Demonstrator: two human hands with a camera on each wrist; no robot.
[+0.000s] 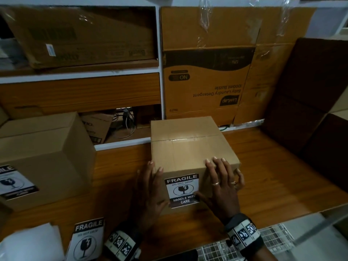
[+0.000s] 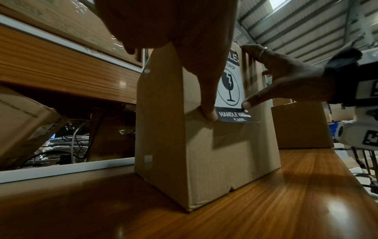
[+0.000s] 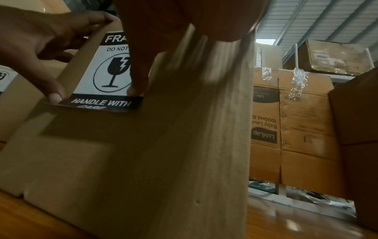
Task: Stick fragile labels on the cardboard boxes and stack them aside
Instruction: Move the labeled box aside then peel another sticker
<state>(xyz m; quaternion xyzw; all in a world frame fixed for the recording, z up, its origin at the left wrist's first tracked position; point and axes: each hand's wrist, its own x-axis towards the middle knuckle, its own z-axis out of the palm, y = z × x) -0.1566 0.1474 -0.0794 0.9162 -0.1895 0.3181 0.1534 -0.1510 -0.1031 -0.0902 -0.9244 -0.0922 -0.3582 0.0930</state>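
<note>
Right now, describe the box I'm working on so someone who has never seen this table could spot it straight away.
On the wooden table, in front of the shelves, stands a taped cardboard box near the middle. The left hand and right hand press a FRAGILE label on its near face; the labelled box at the left has no hands on it.

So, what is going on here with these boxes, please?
A person is sticking a fragile label onto the front of a cardboard box standing on the wooden table. The left hand and the right hand rest their fingers over the box's top edge, and both thumbs press the label's lower corners; its bottom strip seems not fully stuck down yet. A second box, already labelled, stands to the left, and a spare label lies near the table's front edge.
</note>
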